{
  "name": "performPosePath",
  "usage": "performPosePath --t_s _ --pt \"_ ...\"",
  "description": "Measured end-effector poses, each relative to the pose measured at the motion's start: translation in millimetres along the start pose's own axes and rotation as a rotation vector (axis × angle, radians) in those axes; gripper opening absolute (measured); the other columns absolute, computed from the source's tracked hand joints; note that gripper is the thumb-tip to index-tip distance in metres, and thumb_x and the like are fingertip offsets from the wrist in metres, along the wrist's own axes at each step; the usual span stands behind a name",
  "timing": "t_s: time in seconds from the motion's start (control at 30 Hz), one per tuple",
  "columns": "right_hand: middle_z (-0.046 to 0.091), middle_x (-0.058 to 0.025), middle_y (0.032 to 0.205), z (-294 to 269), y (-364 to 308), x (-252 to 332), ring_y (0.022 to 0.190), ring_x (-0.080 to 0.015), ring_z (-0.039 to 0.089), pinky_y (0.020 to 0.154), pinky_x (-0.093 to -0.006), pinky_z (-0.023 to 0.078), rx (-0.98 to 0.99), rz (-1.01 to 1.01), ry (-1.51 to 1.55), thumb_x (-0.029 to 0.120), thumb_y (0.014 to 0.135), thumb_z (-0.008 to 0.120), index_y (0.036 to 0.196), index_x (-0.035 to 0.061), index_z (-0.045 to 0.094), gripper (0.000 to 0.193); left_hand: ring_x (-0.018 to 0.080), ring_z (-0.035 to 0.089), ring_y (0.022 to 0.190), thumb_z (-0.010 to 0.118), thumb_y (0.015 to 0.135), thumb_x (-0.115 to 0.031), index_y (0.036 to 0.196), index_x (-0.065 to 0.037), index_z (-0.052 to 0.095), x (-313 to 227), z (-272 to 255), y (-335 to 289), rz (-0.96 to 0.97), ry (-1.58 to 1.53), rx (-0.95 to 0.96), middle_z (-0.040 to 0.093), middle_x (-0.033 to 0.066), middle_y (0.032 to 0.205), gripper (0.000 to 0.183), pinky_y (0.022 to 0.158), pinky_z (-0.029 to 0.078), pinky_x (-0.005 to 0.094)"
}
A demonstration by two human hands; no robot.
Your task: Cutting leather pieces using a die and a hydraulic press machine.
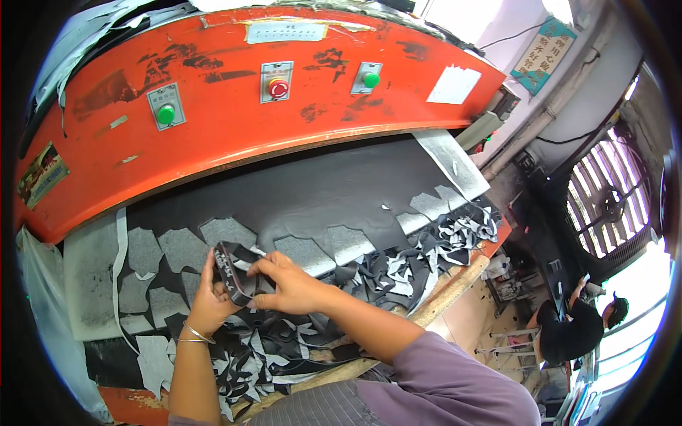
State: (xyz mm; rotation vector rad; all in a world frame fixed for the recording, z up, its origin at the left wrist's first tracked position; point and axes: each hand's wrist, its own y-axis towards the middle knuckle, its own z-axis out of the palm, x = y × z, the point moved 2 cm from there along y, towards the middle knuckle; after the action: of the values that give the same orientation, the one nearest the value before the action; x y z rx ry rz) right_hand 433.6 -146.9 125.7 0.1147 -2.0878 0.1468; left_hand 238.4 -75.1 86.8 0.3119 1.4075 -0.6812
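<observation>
Above the near edge of the press bed I hold a dark metal cutting die (229, 275), an open frame with pale writing on its outer wall. My left hand (211, 304) grips it from the left, and a bangle circles that wrist. My right hand (288, 285) is closed at its right side, thumb low and fingertips at the inner edge. Some pale and dark material shows inside the frame, partly hidden by my fingers. Beneath lies a black sheet (312, 192) with several cut-outs along its near side, showing the grey bed (89, 284).
Black and grey offcuts (398, 273) pile along the near edge, beside a worn wooden bar (455, 287). The orange press beam (213, 135) spans the far side, with two green buttons and a red stop button (278, 88). A seated person (572, 330) works at the right near a large fan (607, 202).
</observation>
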Motion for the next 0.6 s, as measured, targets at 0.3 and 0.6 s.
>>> performPosePath --t_s 0.3,0.6 --pt "0.047 -0.0187 0.121 -25.6 -74.1 -29.5 0.115 -0.0325 0.046 0.090 -0.0349 0.045 0.056 0.153 0.115 0.036 0.077 0.075 0.124 0.0079 0.053 0.059 0.0185 0.062 0.068 0.069 0.077 -0.009 0.078 0.000 0.065 2.9 45.8 -10.6 0.177 0.740 -0.145 0.064 0.0095 0.071 0.010 0.062 0.047 0.0304" --pt "0.050 -0.0198 0.118 -195.6 -131.8 -139.8 0.112 -0.0326 0.051 0.095 -0.0383 0.044 -0.373 0.352 -0.108 0.036 0.068 0.081 0.114 0.0075 0.062 0.058 0.0087 0.055 0.059 0.066 0.082 -0.011 0.092 -0.001 0.059 29.4 42.6 -125.2 -0.253 0.443 -0.504 0.060 0.0036 0.075 0.016 0.052 0.043 0.0228"
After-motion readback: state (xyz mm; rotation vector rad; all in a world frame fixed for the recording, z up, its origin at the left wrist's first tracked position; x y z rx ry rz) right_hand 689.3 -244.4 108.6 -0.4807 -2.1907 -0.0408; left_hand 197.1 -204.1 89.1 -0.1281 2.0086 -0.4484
